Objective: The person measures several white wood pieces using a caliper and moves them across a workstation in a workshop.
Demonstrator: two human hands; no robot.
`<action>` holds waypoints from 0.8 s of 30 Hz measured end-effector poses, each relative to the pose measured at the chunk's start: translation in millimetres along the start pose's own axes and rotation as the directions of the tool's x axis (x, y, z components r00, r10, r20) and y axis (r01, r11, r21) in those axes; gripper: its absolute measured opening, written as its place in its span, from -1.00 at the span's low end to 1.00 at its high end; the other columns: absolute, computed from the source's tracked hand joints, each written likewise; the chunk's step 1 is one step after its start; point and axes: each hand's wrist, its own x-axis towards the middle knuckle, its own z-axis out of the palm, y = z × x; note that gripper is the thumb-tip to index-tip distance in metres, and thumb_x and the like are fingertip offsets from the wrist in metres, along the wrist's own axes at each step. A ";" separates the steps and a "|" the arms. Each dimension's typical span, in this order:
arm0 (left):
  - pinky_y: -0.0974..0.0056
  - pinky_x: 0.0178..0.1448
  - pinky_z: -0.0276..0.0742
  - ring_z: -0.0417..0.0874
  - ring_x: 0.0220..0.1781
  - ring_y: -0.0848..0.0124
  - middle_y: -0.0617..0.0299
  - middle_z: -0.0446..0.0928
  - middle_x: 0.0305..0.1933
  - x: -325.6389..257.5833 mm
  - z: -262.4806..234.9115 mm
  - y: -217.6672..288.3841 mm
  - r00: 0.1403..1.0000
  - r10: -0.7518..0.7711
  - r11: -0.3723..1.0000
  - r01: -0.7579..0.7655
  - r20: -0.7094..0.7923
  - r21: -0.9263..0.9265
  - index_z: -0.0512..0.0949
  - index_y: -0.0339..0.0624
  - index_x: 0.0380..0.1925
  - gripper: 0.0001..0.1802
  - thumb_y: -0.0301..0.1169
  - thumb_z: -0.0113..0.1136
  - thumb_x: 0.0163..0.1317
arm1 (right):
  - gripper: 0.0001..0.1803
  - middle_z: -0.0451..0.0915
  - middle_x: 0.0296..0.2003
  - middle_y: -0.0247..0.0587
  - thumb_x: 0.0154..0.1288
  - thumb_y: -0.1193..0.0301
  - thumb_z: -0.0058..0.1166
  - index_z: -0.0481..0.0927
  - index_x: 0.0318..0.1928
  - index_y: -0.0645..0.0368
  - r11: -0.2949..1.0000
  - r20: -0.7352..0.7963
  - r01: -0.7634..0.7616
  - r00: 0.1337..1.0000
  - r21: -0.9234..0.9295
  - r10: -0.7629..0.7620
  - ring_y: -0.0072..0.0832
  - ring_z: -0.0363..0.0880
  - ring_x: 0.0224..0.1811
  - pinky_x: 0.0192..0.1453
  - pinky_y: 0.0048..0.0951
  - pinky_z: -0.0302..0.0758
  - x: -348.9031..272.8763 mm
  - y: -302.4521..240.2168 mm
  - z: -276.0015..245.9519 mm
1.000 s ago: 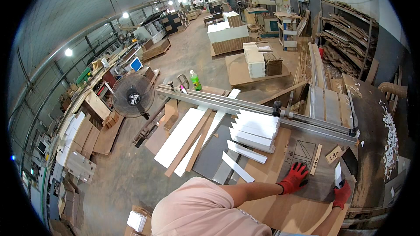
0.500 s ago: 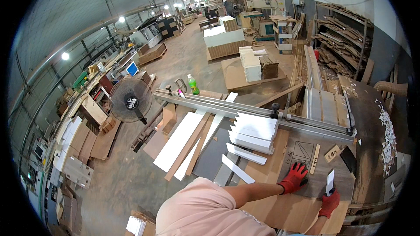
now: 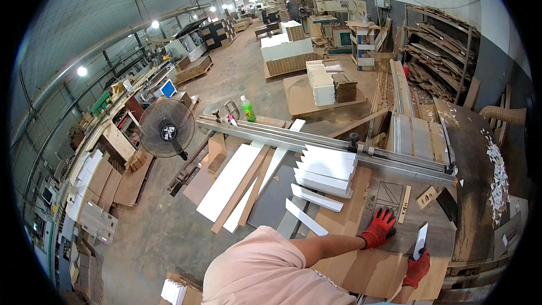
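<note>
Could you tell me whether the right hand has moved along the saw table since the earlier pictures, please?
Yes. The right hand, holding a white strip, has drawn back from the fence rail toward the person.

We see our left hand (image 3: 379, 227), in a red glove, pressed flat on a grey board (image 3: 403, 214) lying on the saw table (image 3: 471, 158), while our right hand (image 3: 418, 266), gloved the same, grips the lower end of a narrow white strip (image 3: 420, 240) standing upright just beside that board. A stack of white panels (image 3: 326, 170) rests against the long metal fence (image 3: 316, 140), with two loose white strips (image 3: 309, 206) in front of it. Farther left a standing fan (image 3: 167, 129) sits on the floor and a green bottle (image 3: 247, 109) stands near the fence's far end.
</note>
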 end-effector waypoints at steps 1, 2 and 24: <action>-0.28 0.51 -0.04 0.16 0.46 -0.17 -0.19 0.27 0.37 -0.9 2.2 -0.5 1.000 0.001 1.000 -0.001 -0.030 -0.004 0.41 -0.22 0.20 -0.29 -0.09 0.34 0.09 | -0.26 0.62 -0.07 -0.07 -0.12 0.43 0.42 0.49 0.19 0.17 1.000 -0.014 -0.011 1.000 0.020 0.011 -0.12 0.60 0.04 0.11 -0.18 0.51 -2.1 -1.1 0.2; -0.28 0.51 -0.04 0.16 0.46 -0.17 -0.19 0.26 0.37 -2.1 3.4 -1.3 1.000 0.003 1.000 -0.003 -0.005 -0.005 0.41 -0.22 0.20 -0.28 -0.09 0.34 0.09 | -0.29 0.62 -0.08 -0.06 -0.10 0.43 0.41 0.50 0.17 0.17 0.999 -0.011 -0.036 0.999 0.040 0.037 -0.11 0.60 0.03 0.11 -0.18 0.51 -3.4 -2.9 1.2; -0.19 0.38 0.21 0.34 0.35 -0.10 -0.08 0.40 0.31 -102.3 -89.2 -48.8 0.988 0.126 0.947 -0.093 -0.089 0.308 0.45 -0.16 0.20 -0.33 0.06 0.22 0.25 | -0.66 0.63 -0.23 -0.07 0.03 0.36 0.23 0.57 -0.11 0.04 0.704 -0.349 -0.703 0.638 0.102 0.687 -0.05 0.61 -0.12 -0.08 -0.06 0.56 -308.2 -67.9 -153.3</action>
